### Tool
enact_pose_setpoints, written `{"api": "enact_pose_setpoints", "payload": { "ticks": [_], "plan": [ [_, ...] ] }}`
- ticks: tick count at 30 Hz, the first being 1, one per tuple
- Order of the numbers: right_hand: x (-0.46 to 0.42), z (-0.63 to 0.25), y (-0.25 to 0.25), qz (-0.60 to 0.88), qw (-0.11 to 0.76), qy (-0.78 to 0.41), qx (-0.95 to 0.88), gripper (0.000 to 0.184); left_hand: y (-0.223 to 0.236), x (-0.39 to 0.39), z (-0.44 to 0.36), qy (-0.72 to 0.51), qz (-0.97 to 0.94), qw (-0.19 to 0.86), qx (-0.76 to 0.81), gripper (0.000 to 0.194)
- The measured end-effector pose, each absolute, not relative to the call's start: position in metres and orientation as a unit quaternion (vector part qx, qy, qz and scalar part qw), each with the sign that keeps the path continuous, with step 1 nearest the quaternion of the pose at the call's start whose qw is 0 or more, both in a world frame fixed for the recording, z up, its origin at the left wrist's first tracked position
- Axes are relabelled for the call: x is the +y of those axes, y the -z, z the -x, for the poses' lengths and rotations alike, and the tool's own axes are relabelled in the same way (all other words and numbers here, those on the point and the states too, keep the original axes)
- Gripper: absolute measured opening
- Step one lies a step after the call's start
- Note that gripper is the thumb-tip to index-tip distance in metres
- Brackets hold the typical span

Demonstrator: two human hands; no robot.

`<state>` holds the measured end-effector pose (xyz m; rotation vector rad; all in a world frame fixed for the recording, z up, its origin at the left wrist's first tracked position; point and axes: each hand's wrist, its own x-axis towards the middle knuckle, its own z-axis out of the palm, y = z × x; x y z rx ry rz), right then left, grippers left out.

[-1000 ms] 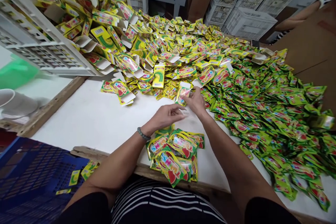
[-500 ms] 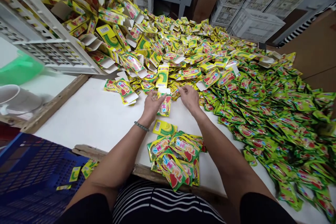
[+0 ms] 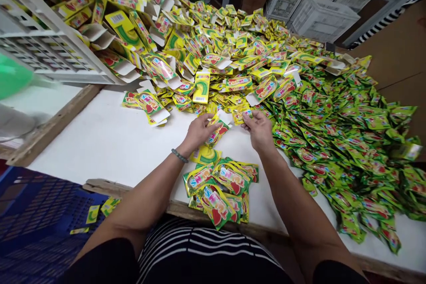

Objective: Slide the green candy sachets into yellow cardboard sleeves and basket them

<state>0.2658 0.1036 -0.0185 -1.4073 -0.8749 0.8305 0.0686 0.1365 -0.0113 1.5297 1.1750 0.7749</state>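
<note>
My left hand (image 3: 198, 133) is closed around a small printed carton (image 3: 220, 131), tilted, its white flaps open toward the right. Between the thumb and fingers of my right hand (image 3: 260, 131) is a small yellow packet (image 3: 238, 116), a short way right of the carton's open end. Just below the left hand, a yellow carton (image 3: 207, 155) lies flat on the white table (image 3: 143, 146). Several green and yellow sachets (image 3: 218, 206) with fruit pictures are piled at the table's near edge. Another carton (image 3: 201, 88) rests upright against the heap behind my hands.
Heaped open cartons (image 3: 159, 69) spill from a tipped white crate (image 3: 63, 53) at left. Green sachets (image 3: 333, 155) cover the right side. A blue basket (image 3: 43, 213) with a few cartons stands lower left. A wooden strip (image 3: 56, 124) edges the table; white crates (image 3: 324, 17) stand behind.
My right hand has come away from the heap, moving right, with the yellow packet now showing in its fingers. My left hand has turned the carton so its open end faces right.
</note>
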Motion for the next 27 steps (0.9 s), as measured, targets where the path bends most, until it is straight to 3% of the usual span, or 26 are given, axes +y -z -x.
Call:
{"api": "enact_pose_setpoints", "payload": {
  "ticks": [10,19,21,23,25,27],
  "plan": [
    [0.065,-0.256,0.003,0.628,0.57,-0.232,-0.476,0.025,-0.016,0.126,-0.071,-0.289,-0.772,0.429,0.369,0.048],
    [0.057,-0.265,-0.009,0.644,0.467,-0.155,-0.586,0.021,-0.017,0.128,-0.071,-0.303,-0.665,0.561,0.389,0.053],
    [0.046,-0.287,-0.004,0.694,0.418,-0.063,-0.583,0.021,-0.016,0.127,-0.072,-0.299,-0.639,0.577,0.412,0.052],
    [0.036,-0.312,0.004,0.76,0.304,0.042,-0.573,0.026,-0.016,0.126,-0.072,-0.291,-0.621,0.588,0.429,0.05],
    [0.029,-0.336,0.014,0.811,0.195,0.093,-0.544,0.032,-0.014,0.125,-0.073,-0.289,-0.608,0.598,0.435,0.049],
    [0.027,-0.352,0.021,0.821,0.162,0.111,-0.537,0.032,-0.013,0.125,-0.075,-0.288,-0.6,0.607,0.433,0.05]
  ]
}}
